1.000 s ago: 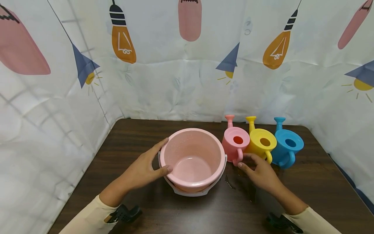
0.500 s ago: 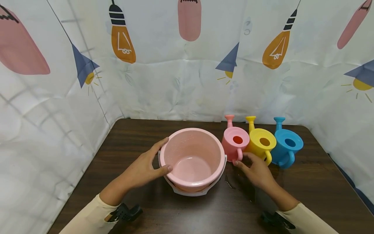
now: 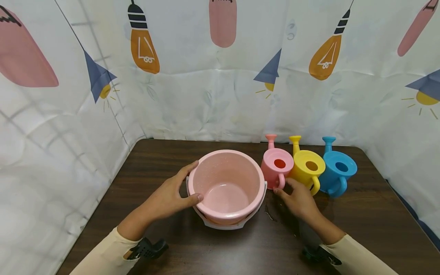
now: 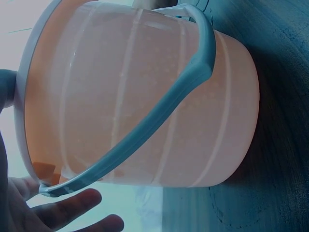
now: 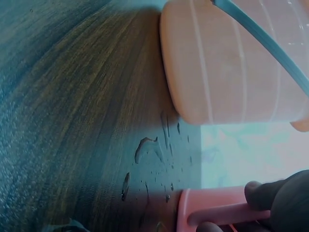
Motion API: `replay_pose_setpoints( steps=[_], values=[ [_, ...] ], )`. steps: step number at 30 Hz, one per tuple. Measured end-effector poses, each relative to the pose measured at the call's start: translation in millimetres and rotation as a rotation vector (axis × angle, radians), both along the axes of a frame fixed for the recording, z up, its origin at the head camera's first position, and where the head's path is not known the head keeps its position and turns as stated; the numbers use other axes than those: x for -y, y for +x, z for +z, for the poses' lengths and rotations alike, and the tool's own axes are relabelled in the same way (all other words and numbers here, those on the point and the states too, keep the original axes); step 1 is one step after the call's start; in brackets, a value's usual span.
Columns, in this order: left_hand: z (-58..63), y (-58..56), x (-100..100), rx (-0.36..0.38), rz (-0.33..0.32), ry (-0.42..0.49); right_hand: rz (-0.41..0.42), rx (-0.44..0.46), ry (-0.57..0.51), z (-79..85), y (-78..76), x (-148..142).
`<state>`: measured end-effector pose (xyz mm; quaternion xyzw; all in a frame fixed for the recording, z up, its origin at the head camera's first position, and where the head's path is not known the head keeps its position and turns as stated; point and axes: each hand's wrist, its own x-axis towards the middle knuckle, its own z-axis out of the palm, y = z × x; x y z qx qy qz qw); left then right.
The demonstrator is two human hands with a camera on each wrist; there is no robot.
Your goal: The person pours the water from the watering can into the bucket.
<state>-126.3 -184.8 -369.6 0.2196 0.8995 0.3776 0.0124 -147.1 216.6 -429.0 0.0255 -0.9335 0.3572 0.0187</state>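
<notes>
Droplets (image 3: 214, 160) inside my pink bucket (image 3: 237, 170); pink watering can (image 3: 271, 173) at two o'clock.
Left hand (image 3: 168, 198), fingers spread, touches the rim (image 3: 227, 217) at nine; right hand (image 3: 300, 200) pinches the can's handle (image 3: 281, 181).

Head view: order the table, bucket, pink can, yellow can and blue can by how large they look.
1. table
2. bucket
3. pink can, yellow can and blue can: too alike to rank, and the right hand hides part of the yellow one.

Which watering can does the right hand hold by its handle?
The pink watering can, nearest the bucket: the right hand pinches its handle. The yellow can and blue can stand further right.
</notes>
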Motion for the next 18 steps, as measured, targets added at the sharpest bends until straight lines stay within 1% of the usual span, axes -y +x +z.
replay_pose_setpoints(
  steps=[3,6,15,18],
  values=[
    [-0.1,-0.1,0.2,0.001,0.000,-0.001,-0.015,0.013,0.000,0.8,1.2,0.5],
    [0.0,0.2,0.5,0.001,0.001,-0.003,-0.034,0.005,0.010,0.3,2.6,0.7],
    [0.8,0.3,0.5,-0.006,-0.001,-0.001,-0.086,-0.067,0.039,-2.8,7.7,0.2],
    [0.9,0.3,0.7,-0.005,-0.001,0.001,-0.100,-0.078,0.043,-3.3,9.5,-0.5]
  ],
)
